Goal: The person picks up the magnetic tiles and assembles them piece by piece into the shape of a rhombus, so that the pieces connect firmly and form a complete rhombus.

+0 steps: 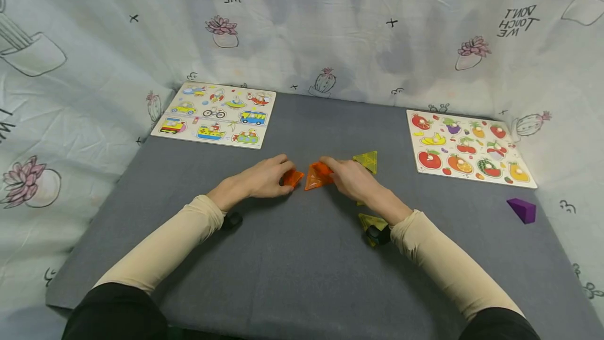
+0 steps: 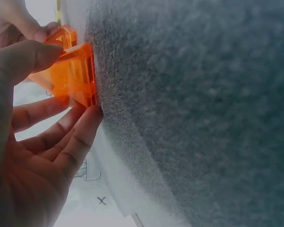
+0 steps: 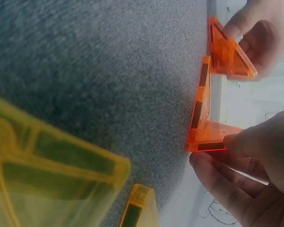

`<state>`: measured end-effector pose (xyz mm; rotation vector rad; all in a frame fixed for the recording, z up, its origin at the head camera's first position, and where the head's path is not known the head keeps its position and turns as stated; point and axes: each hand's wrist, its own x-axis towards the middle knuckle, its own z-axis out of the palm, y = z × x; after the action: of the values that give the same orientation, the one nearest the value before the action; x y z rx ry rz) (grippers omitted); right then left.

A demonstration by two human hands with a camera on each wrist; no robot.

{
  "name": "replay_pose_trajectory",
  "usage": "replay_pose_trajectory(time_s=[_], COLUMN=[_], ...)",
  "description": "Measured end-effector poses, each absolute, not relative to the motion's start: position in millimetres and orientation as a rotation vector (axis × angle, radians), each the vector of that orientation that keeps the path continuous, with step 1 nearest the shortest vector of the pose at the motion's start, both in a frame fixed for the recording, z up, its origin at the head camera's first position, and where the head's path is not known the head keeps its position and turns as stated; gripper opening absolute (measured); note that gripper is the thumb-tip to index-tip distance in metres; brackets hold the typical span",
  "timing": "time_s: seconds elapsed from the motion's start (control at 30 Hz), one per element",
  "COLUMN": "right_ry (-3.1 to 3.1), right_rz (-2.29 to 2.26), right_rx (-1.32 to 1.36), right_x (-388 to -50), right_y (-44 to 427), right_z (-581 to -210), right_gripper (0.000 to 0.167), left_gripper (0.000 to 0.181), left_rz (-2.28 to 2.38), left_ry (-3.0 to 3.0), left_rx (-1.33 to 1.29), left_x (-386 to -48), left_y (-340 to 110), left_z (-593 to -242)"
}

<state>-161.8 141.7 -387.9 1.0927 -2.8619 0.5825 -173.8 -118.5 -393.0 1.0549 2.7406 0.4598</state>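
Left hand (image 1: 264, 178): fingers clamped on the left orange tile (image 1: 293, 178), thumb across one side, fingertips under another; tile tilted, contact with the desk (image 1: 283, 282) not determinable.

Right hand (image 1: 354, 180): fingers pinch the raised panel of the orange pair (image 1: 314, 178); its other panel lies along the desk. How the two panels are joined cannot be told.

Orange gap: narrow. The left tile sits just left of the orange pair; the head view shows a sliver of desk between them, so they are judged apart.

Facing: a corner of the left tile points right, towards the pair's left edge, which runs roughly away from the person. Any closing of the gap is judged to turn on this corner-to-edge angle.

Long axis: none evident; the pieces are triangular.

Nearer hand: left to the single tile, right to the pair; each already holds its own.

Yellow tiles: far yellow tile (image 1: 368, 161) just beyond the right hand; near yellow tile (image 1: 370, 221) by the right wrist, partly hidden.
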Motion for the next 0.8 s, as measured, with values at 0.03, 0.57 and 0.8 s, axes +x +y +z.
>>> replay_pose_trajectory(time_s=[0.03, 0.57, 0.8], right_ry=[-2.856, -2.804, -2.803], right_rz=[0.583, 0.574, 0.538], right_rx=[1.095, 1.122, 1.114], right_x=[-162, -160, -159], right_y=[142, 142, 142], right_z=[-388, -388, -391], right_gripper=[0.041, 0.04, 0.044], left_gripper=[0.041, 0.043, 0.047], left_rz=[0.473, 0.537, 0.544], left_ry=[2.742, 2.732, 2.71], left_rx=[1.054, 1.048, 1.045], left_x=[-175, -183, -184], left_y=[-118, -107, -99], left_z=[-393, -396, -398])
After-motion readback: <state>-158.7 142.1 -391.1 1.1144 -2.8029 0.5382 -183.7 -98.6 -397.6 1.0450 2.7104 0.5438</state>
